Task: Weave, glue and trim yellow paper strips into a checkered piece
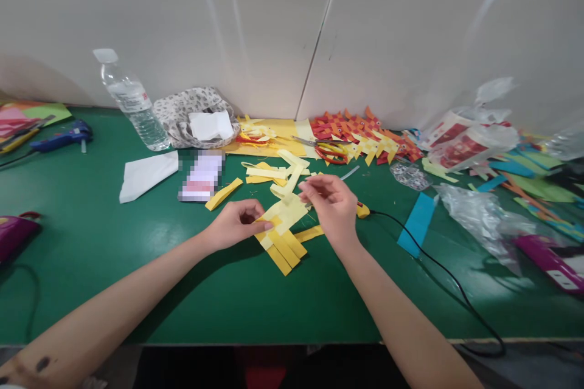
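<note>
Steadying weave (288, 214) over table (191, 298), between both hands | left hand (239, 222): left edge is pinched | right hand (335, 203): poised beside pale strip (300, 165), grip cannot be told | weave is best kept flat, strips drawn snug with even tension

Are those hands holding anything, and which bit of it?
The left hand holds the woven yellow paper by its left edge, thumb on top. Whether the right hand pinches anything, I can't tell.
</note>
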The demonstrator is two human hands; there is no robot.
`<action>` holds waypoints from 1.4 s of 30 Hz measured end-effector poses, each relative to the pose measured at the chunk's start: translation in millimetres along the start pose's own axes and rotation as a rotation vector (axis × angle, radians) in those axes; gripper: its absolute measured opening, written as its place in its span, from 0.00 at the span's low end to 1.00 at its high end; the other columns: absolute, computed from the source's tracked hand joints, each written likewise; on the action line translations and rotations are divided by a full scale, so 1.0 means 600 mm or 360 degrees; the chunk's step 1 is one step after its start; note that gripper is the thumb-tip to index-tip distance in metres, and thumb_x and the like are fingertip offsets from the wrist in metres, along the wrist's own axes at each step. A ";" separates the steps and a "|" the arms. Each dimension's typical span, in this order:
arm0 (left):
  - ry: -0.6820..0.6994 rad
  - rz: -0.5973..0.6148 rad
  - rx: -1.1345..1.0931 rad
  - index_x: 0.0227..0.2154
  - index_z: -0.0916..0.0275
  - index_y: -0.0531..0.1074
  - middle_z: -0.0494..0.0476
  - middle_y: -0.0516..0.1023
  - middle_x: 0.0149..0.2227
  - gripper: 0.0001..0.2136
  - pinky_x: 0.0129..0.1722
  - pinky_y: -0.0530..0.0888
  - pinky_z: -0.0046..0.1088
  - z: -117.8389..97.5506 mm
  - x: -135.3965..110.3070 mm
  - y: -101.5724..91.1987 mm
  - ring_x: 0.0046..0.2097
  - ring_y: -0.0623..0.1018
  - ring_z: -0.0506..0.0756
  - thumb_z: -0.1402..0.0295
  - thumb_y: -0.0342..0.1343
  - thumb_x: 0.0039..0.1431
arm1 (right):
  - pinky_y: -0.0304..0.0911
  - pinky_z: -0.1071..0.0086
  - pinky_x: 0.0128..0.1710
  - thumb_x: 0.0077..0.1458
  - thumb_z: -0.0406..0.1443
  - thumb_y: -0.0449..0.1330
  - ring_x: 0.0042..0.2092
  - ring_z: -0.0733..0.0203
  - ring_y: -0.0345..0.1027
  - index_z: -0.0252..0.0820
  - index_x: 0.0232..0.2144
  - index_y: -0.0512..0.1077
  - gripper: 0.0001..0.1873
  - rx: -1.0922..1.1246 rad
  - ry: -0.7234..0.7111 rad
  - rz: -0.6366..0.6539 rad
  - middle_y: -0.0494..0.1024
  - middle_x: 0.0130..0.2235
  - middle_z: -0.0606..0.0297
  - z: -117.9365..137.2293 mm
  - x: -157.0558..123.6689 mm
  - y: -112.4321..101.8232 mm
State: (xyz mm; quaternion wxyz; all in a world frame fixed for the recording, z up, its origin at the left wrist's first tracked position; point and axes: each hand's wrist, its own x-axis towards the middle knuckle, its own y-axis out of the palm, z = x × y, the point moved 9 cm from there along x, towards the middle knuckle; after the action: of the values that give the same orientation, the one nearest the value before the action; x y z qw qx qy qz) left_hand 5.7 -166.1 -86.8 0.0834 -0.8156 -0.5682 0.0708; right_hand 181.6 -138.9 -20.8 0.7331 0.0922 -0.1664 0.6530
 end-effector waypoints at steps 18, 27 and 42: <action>-0.0254 -0.0193 -0.1022 0.30 0.62 0.70 0.50 0.73 0.30 0.09 0.30 0.68 0.20 0.027 0.011 -0.028 0.31 0.72 0.47 0.63 0.61 0.52 | 0.66 0.60 0.41 0.34 0.36 0.64 0.40 0.55 0.69 0.42 0.51 0.64 0.37 -0.1139 0.0385 0.0566 0.73 0.41 0.59 -0.104 0.067 -0.125; -0.0263 -0.0231 -0.1117 0.31 0.63 0.70 0.50 0.73 0.32 0.09 0.32 0.70 0.21 0.029 0.009 -0.031 0.33 0.73 0.48 0.64 0.62 0.51 | 0.66 0.60 0.41 0.35 0.41 0.67 0.39 0.53 0.73 0.43 0.45 0.69 0.30 -0.1111 0.0304 0.0482 0.79 0.36 0.60 -0.088 0.063 -0.135; -0.0243 -0.0268 -0.1141 0.28 0.63 0.70 0.49 0.73 0.28 0.08 0.28 0.69 0.20 0.021 0.005 -0.036 0.29 0.73 0.48 0.65 0.62 0.49 | 0.68 0.60 0.40 0.34 0.42 0.68 0.38 0.54 0.74 0.42 0.41 0.69 0.29 -0.0750 0.0103 -0.0384 0.78 0.36 0.61 -0.069 0.081 -0.210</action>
State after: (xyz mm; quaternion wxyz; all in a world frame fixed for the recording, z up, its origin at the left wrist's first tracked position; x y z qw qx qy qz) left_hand -15.8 -155.0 -94.4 -0.2443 -0.7358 -0.6267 -0.0791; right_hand 315.9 -95.9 -31.4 0.8118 -0.0828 -0.2780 0.5068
